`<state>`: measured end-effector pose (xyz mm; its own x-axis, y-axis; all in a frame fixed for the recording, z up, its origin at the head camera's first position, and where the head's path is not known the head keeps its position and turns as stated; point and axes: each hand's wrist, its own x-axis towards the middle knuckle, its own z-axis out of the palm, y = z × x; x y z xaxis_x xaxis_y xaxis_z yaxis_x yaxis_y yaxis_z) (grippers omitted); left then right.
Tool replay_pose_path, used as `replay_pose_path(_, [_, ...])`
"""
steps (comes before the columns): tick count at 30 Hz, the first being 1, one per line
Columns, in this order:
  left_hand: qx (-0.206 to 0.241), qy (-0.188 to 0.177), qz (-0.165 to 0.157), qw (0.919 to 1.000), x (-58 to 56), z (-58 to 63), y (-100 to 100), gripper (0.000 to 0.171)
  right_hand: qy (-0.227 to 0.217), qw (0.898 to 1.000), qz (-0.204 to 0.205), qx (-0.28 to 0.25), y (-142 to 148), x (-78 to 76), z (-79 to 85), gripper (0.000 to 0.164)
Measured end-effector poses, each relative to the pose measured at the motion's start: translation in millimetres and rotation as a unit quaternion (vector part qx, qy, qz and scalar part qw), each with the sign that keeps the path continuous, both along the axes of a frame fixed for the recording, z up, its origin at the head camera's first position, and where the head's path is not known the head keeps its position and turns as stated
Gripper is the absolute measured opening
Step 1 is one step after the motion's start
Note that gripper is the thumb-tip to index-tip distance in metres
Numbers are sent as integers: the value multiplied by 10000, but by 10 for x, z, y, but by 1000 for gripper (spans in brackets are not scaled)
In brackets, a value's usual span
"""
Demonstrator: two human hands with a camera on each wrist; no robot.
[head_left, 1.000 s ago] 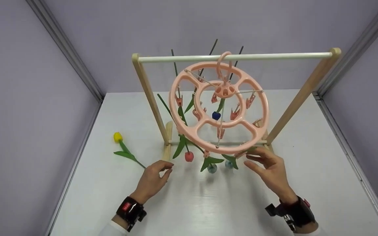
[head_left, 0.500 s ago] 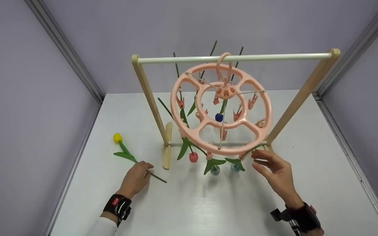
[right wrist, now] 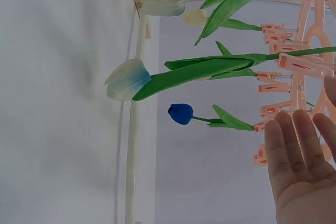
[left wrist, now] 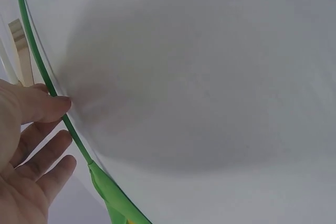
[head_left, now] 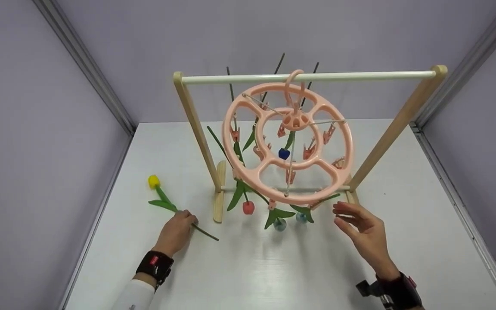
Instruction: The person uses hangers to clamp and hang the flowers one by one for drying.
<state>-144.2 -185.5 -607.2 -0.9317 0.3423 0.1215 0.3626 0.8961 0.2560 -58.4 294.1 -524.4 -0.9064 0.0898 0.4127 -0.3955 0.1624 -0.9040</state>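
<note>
My left hand (head_left: 176, 232) pinches the green stem of a yellow tulip (head_left: 154, 182) between thumb and forefinger, close over the white table; the left wrist view shows the stem (left wrist: 76, 139) crossing the fingertips. My right hand (head_left: 362, 228) holds nothing, its fingers apart and just right of the pink round clip hanger (head_left: 248, 174). Upside down from its clips hang several artificial tulips: a red one (head_left: 248, 208), a dark blue one (right wrist: 181, 114) and pale blue ones, such as the pale blue tulip (right wrist: 128, 81) nearest my right hand.
A wooden rack (head_left: 197, 129) with a white top bar (head_left: 368, 75) carries the hanger by its hook. Its wooden foot (head_left: 218, 206) stands right of my left hand. Grey-lilac walls (head_left: 58, 172) enclose the white table (head_left: 256, 275).
My left hand has moved left and down from beside the rack's foot and taken hold of the yellow tulip's stem. My right hand has drawn back to the right from the hanger's clip.
</note>
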Motion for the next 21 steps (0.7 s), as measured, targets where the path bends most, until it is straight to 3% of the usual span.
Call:
replay_pose_path(8, [-354, 72, -199, 9991, -8, -2, 7, 14, 301, 9992, 219, -154, -6, 13, -29, 37])
replay_pose_path(17, [-266, 237, -427, 9985, 1, -27, 0, 10, 209, 9995, 151, -196, -2, 10, -33, 36])
replay_pose_path(21, [-251, 347, -550, 9976, 18, -41, -6, 10, -49, 9999, 21, -132, 3, 19, -29, 36])
